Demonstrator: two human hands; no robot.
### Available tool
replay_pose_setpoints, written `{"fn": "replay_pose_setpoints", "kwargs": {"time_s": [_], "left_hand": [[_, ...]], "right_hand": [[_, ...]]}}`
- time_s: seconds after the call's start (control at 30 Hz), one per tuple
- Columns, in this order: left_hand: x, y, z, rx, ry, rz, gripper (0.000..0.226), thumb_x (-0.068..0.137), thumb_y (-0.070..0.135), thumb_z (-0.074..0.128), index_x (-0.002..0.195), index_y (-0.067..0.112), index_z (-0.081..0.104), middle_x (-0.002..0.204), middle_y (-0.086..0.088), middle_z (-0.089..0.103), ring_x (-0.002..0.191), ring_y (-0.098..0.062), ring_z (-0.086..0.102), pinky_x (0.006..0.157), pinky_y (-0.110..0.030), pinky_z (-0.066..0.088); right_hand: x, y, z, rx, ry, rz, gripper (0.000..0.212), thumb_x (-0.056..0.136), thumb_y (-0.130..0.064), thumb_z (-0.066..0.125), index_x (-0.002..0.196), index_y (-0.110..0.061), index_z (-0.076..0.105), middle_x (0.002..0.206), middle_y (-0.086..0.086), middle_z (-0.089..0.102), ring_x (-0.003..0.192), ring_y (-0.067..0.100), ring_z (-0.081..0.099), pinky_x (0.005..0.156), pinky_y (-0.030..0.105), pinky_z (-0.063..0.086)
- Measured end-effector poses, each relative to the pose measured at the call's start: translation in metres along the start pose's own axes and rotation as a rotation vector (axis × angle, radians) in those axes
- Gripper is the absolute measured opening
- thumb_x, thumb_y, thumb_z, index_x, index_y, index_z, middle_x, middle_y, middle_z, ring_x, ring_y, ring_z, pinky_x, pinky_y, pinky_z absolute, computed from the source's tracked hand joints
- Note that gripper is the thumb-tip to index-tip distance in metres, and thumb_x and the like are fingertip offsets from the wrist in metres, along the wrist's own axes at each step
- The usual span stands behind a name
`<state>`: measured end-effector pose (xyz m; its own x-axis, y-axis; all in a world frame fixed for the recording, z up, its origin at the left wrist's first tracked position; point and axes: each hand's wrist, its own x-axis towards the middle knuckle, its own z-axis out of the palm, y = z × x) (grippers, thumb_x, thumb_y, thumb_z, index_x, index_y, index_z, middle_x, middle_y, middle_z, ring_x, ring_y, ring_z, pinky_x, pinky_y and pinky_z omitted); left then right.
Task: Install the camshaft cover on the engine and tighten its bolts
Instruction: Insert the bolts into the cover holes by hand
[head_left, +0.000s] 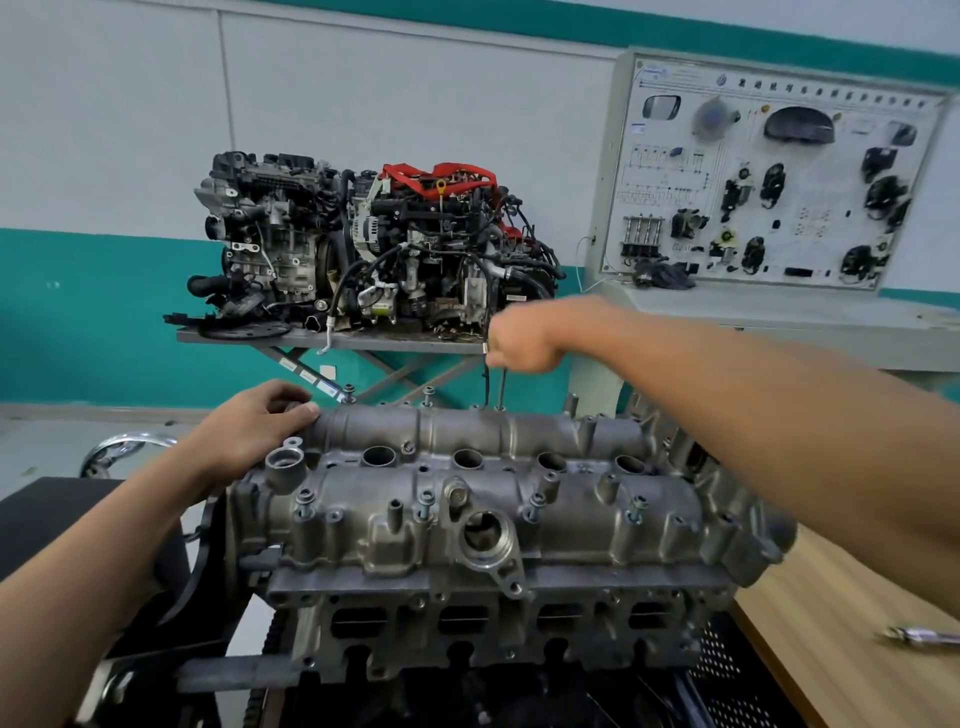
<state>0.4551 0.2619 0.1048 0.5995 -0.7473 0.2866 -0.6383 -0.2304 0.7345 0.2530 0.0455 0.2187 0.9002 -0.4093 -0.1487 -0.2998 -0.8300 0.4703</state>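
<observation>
The grey cast camshaft cover (467, 499) lies on top of the engine (493, 634) in front of me. Several bolts stand raised in its holes: along the near row (426, 506) and along the far edge (428, 396). My left hand (254, 431) rests flat on the cover's far left end, fingers spread over it. My right hand (522, 340) is closed around the top of a thin upright tool (502, 387), whose tip meets a bolt hole at the cover's far edge.
Two complete engines (363, 244) sit on a grey stand behind. A training panel (769, 182) with car parts stands at the back right. A wooden bench (841, 649) at the right carries a chrome tool (919, 635). A black chair (62, 519) is at the left.
</observation>
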Motion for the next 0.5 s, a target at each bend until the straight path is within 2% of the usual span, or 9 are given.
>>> {"fn": "replay_pose_setpoints", "kwargs": {"time_s": [0.07,0.13,0.2,0.3,0.5], "left_hand": [[0.001,0.001,0.0,0.013,-0.008,-0.004,0.026,0.097,0.026,0.062,0.118,0.011,0.062,0.118,-0.009,0.065,0.111,-0.025,0.06,0.099,-0.039,0.044],[0.002,0.001,-0.001,0.024,-0.011,-0.007,0.026,0.097,0.025,0.062,0.118,0.011,0.062,0.118,-0.008,0.065,0.109,-0.024,0.06,0.096,-0.036,0.044],[0.002,0.002,0.0,0.009,-0.007,-0.007,0.027,0.096,0.025,0.063,0.119,0.01,0.062,0.118,-0.008,0.064,0.108,-0.022,0.059,0.093,-0.033,0.042],[0.001,0.001,0.0,0.009,-0.008,-0.013,0.027,0.096,0.026,0.063,0.119,0.011,0.062,0.118,-0.009,0.064,0.106,-0.022,0.059,0.092,-0.034,0.042],[0.002,0.001,0.0,0.003,-0.011,-0.004,0.024,0.096,0.024,0.063,0.116,0.011,0.062,0.119,-0.01,0.065,0.11,-0.025,0.061,0.097,-0.036,0.044]], "right_hand": [[-0.002,0.015,-0.022,-0.004,0.017,0.035,0.05,0.107,-0.035,0.036,0.076,-0.003,0.059,0.072,0.004,0.055,0.071,0.022,0.056,0.073,0.036,0.048],[-0.003,0.02,-0.03,-0.019,0.008,0.029,0.05,0.106,-0.037,0.04,0.081,0.0,0.064,0.073,0.004,0.058,0.068,0.021,0.055,0.069,0.035,0.046],[-0.001,0.016,-0.024,-0.002,0.011,0.02,0.048,0.105,-0.036,0.042,0.085,0.0,0.068,0.072,0.003,0.062,0.067,0.02,0.056,0.067,0.033,0.046],[0.003,0.014,-0.003,0.077,0.061,0.015,0.048,0.105,-0.032,0.042,0.084,0.002,0.069,0.07,0.003,0.063,0.065,0.021,0.055,0.075,0.038,0.052],[-0.003,0.027,0.012,0.158,0.168,0.017,0.045,0.103,-0.032,0.046,0.078,0.0,0.066,0.07,0.008,0.066,0.062,0.02,0.055,0.078,0.043,0.055]]}}
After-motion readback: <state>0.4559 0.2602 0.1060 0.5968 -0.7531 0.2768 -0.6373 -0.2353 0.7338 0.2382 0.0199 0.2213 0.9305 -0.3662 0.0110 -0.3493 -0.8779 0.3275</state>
